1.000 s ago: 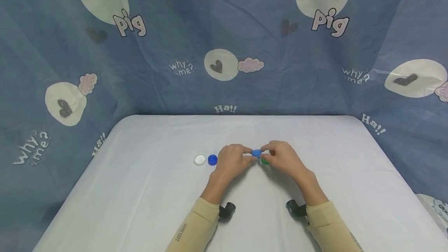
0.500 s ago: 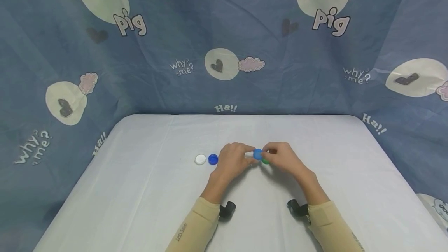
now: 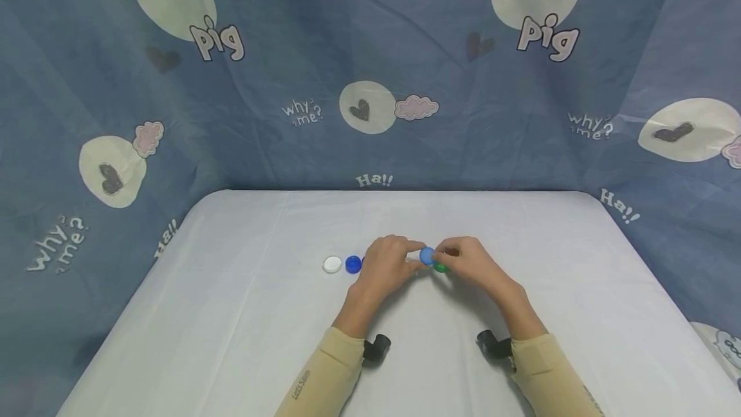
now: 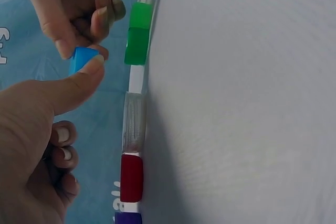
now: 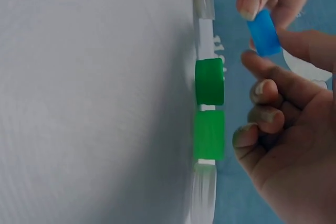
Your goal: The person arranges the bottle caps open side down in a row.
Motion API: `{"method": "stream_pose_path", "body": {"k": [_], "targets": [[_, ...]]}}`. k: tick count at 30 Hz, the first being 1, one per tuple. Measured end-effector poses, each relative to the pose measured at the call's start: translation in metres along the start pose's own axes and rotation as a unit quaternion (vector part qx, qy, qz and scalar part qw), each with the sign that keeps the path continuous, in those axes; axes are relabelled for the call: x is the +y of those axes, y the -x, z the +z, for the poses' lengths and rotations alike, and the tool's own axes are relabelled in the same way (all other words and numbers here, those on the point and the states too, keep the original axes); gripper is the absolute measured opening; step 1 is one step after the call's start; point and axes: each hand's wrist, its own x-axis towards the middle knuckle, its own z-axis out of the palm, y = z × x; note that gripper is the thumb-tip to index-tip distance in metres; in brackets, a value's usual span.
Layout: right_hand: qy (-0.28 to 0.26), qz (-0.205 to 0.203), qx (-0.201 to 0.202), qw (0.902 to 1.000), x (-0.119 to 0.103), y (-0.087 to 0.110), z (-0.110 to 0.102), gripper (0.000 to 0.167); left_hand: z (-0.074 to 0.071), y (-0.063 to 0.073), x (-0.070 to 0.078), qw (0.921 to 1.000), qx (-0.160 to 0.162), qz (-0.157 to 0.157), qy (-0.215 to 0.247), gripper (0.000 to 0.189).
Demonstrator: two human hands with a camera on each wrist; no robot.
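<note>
In the head view a light blue bottle cap (image 3: 427, 255) is held up between the two hands, above the table. My left hand (image 3: 386, 266) pinches its left side; in the left wrist view the left thumb lies on the blue cap (image 4: 83, 60). At the cap's right side my right hand (image 3: 470, 266) also has thumb and index finger on it. The right wrist view shows the blue cap (image 5: 265, 33) between the fingertips of both hands, with the other right fingers curled. Just below the right fingers, a green cap (image 3: 441, 268) is partly covered.
A white cap (image 3: 332, 264) and a dark blue cap (image 3: 353, 264) lie to the left on the white table (image 3: 278, 327). Wrist views show a row with a red cap (image 4: 132, 178), a clear cap (image 4: 135, 121) and a bright green cap (image 5: 209, 135).
The blue cap has turned so that its round face shows more towards the head camera. The right fingers have shifted slightly on it; both hands otherwise stay nearly in place.
</note>
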Motion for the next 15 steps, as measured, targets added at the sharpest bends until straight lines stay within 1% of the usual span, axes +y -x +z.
{"method": "stream_pose_path", "body": {"k": [4,6,12,15], "targets": [[0.006,-0.012,-0.018,0.9998,-0.0003,0.0011,-0.0015,0.021,0.0003,0.0002,-0.0012,0.9999,-0.011,-0.009,0.008,0.035],[0.008,-0.018,-0.02,0.9996,-0.0011,0.0014,-0.0019,0.023,0.0004,0.0004,-0.0017,0.9997,-0.015,-0.012,0.012,0.035],[0.017,-0.037,-0.003,0.9992,-0.0031,0.0004,-0.0006,0.029,0.0006,0.0008,-0.0015,0.9995,-0.021,-0.015,0.017,0.037],[0.019,-0.047,0.007,0.9987,-0.004,-0.0003,0.0003,0.029,0.0011,0.0011,-0.0016,0.9994,-0.02,-0.02,0.019,0.038]]}}
